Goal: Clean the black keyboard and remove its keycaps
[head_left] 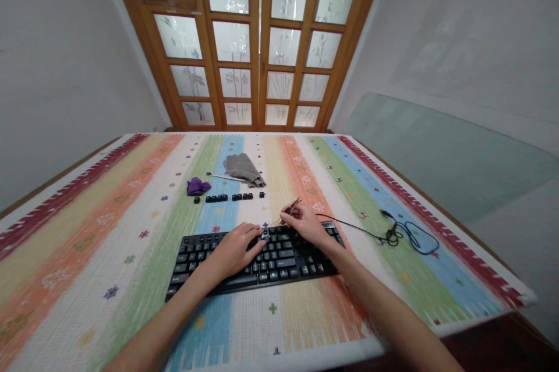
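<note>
A black computer keyboard (244,282) lies slightly askew on the table in front of me. My left hand (239,248) rests flat over its upper middle, fingers stretched out on the keys and thumb apart. Above the keyboard's back edge, my right hand (305,225) pinches a small tool with thin wire ends (296,203), which looks like a wire keycap puller. Its lower wires point toward the top row, near my left fingertips; whether they touch a key I cannot tell. Behind the keyboard, several loose black keycaps (216,198) stand in a row.
Beyond the keycaps lie a crumpled purple cloth (198,186), a grey cloth (244,168) and a thin light-coloured stick or brush (225,177). The keyboard's cable (393,237) is coiled to the right on the striped tablecloth (144,261). Wooden glazed doors (262,40) stand behind the table.
</note>
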### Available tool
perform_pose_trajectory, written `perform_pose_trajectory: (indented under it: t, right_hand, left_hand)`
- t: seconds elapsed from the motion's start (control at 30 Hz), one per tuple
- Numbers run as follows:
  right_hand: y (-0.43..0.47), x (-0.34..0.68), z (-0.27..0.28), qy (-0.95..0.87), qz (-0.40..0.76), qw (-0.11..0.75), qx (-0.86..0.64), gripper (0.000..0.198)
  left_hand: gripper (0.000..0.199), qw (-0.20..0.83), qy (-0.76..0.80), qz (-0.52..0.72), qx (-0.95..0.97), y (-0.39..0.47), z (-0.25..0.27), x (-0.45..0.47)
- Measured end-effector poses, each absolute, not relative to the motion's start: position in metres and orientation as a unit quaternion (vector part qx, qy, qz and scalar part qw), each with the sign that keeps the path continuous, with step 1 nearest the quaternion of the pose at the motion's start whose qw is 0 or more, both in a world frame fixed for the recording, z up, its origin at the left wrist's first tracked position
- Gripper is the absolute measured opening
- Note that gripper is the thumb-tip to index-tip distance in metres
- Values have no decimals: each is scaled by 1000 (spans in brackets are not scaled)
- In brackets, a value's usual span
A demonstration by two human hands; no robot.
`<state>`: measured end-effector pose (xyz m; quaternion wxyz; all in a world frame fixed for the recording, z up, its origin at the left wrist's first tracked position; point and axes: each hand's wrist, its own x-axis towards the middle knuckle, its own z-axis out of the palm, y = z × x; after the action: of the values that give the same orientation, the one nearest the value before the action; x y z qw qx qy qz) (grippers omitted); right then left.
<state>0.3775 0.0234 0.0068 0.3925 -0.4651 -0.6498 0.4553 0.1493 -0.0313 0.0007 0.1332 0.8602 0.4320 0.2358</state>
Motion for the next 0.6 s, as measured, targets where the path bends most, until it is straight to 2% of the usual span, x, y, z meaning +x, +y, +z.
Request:
perform_pose_trajectory:
  t: [0.23, 0.6]
  right_hand:
    - [16, 371, 13, -695, 399, 376, -465, 20]
    - [-6, 344, 33, -851, 203, 290, -387, 5]
  left_hand:
    - [27, 129, 434, 234, 860, -33, 0, 150]
    - [25, 136, 436, 235, 858, -33, 0, 151]
